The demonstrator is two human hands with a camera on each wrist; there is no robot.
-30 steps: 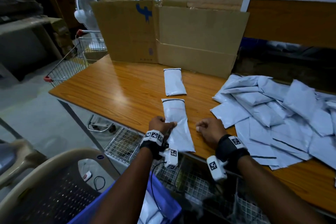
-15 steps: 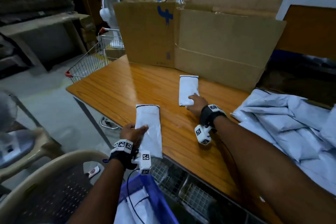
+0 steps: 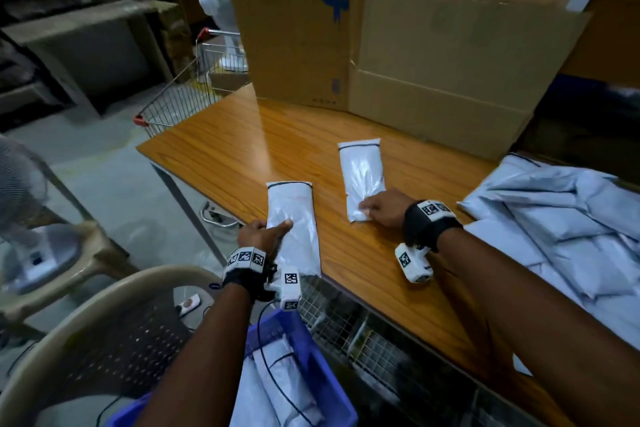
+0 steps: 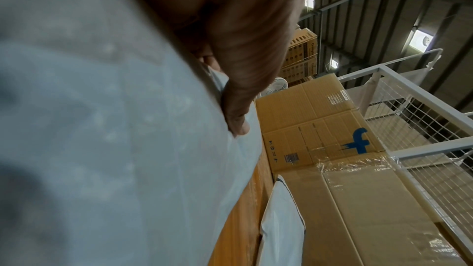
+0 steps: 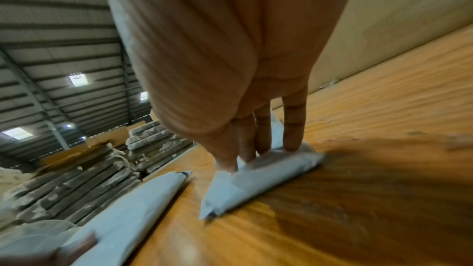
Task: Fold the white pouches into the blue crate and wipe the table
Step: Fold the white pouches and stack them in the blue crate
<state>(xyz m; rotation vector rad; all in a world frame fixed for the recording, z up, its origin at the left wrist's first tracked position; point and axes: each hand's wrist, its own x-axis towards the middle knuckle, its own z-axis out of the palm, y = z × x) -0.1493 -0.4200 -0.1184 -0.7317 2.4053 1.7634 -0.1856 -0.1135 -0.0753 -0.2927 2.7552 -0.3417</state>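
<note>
Two folded white pouches lie on the wooden table (image 3: 221,156). My left hand (image 3: 265,232) grips the near pouch (image 3: 294,215) from its left side, thumb on top; that pouch (image 4: 102,128) fills the left wrist view and its near end overhangs the table edge. My right hand (image 3: 379,208) is at the near end of the second pouch (image 3: 362,173). In the right wrist view the thumb and fingertips (image 5: 294,141) pinch that pouch (image 5: 256,179). The blue crate (image 3: 306,340), holding folded pouches, sits below the table edge by my left arm.
A heap of unfolded pouches (image 3: 561,229) covers the table's right side. A large cardboard box (image 3: 433,55) stands along the back edge. A beige plastic chair (image 3: 114,333) is at the lower left, a wire trolley (image 3: 180,100) and fans beyond the table's left end.
My right hand left the front edge, reached the far pouch and has drawn it nearer. My left hand kept the near pouch. The view swung to the left.
</note>
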